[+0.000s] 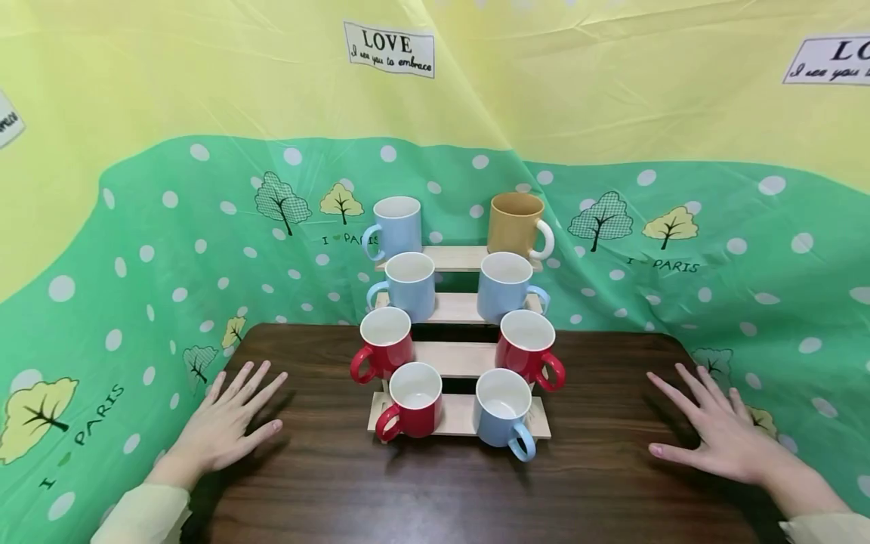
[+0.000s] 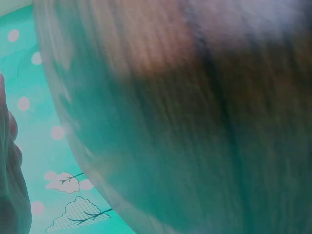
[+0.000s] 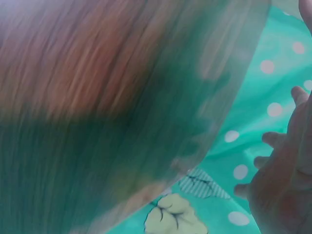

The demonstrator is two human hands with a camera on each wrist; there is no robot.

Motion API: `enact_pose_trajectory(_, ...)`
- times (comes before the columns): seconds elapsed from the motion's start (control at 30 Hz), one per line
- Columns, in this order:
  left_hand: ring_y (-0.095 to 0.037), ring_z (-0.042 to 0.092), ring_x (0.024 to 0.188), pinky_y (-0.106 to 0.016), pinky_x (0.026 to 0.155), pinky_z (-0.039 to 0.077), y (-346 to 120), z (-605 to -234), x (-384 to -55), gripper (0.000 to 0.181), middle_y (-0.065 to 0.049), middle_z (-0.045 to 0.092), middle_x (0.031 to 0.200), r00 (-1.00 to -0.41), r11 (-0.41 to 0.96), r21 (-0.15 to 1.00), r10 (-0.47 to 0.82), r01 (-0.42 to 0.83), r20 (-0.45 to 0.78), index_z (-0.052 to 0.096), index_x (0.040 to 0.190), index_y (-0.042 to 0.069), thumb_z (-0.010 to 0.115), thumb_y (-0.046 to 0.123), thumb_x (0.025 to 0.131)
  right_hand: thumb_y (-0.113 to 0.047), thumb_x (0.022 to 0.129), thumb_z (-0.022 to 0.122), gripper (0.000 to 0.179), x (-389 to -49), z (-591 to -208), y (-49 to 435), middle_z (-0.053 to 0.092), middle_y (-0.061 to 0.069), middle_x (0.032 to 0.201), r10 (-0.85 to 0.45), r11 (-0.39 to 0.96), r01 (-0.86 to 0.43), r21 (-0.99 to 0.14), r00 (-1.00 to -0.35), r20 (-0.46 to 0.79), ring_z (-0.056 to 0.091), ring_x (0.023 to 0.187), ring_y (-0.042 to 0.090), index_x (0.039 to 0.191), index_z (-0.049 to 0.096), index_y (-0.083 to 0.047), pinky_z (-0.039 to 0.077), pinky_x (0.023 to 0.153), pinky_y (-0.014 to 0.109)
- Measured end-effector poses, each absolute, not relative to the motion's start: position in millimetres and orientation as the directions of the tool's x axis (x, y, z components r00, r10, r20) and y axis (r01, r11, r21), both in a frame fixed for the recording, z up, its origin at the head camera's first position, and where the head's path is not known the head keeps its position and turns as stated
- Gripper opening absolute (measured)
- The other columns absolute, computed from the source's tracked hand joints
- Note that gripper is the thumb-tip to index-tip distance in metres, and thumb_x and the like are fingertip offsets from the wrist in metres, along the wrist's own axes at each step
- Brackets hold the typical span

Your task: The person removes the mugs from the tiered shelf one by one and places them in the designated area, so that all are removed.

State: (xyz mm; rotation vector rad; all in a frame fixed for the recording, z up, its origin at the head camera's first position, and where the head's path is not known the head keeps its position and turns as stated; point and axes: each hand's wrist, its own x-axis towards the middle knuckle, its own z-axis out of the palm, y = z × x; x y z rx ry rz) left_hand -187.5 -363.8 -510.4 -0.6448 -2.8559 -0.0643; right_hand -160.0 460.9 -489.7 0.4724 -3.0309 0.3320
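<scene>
My left hand (image 1: 220,427) is spread palm down at the table's left side, holding nothing. On the opposite side, my right hand (image 1: 727,434) has its fingers spread too and holds nothing. Between them, well apart from both, stands a tiered wooden rack (image 1: 451,359) with a pair of mugs per tier. At the top are a light blue mug (image 1: 399,230) and a tan mug (image 1: 511,230) with a white handle. Below come two light blue mugs (image 1: 416,295), then two red mugs (image 1: 384,346). The lowest tier bears a red mug (image 1: 420,412) and a light blue mug (image 1: 499,419).
The dark brown wooden table (image 1: 442,491) has rounded far corners. A green and yellow cloth (image 1: 224,181) with dots and trees hangs behind it and along both sides. Both wrist views show mostly blurred, shiny tabletop.
</scene>
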Motion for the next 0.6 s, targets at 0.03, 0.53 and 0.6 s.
enact_pose_trajectory(0.03,-0.039,0.019,0.166,-0.064,0.132,0.002,-363.7,-509.5,-187.4,0.079,-0.008,0.022,0.181,-0.884,0.905,-0.002,0.416,0.425,0.214,0.032,0.174,0.029,0.06,0.061,0.106,-0.057,0.089,0.086,0.119,-160.5,-488.9,458.2,-0.001,0.028,0.18,-0.299,0.925,-0.312,-0.216,-0.95,0.091,-0.014,0.162,0.056,0.177,0.009,-0.035,-0.005,0.107,0.095)
enact_pose_trajectory(0.53,-0.037,0.014,0.168,-0.066,0.131,0.012,-342.1,-498.5,-200.6,0.091,-0.009,0.014,0.183,-0.9,0.907,0.111,0.375,0.406,0.222,0.017,0.176,0.035,0.068,0.056,0.104,-0.051,0.083,0.095,0.123,-157.7,-496.9,385.2,0.038,0.024,0.168,-0.314,0.838,-0.387,-0.384,-0.919,0.24,0.041,0.147,0.051,0.176,0.019,-0.024,0.036,0.122,0.05)
enact_pose_trajectory(0.6,-0.04,0.018,0.166,-0.066,0.13,0.017,-338.5,-494.6,-204.7,0.091,-0.012,0.017,0.182,-0.905,0.906,0.14,0.366,0.4,0.218,0.016,0.176,0.036,0.068,0.057,0.104,-0.049,0.083,0.095,0.122,-160.2,-496.1,375.7,0.041,0.023,0.166,-0.292,0.834,-0.372,-0.408,-0.924,0.246,0.045,0.145,0.049,0.176,0.021,-0.023,0.039,0.12,0.048)
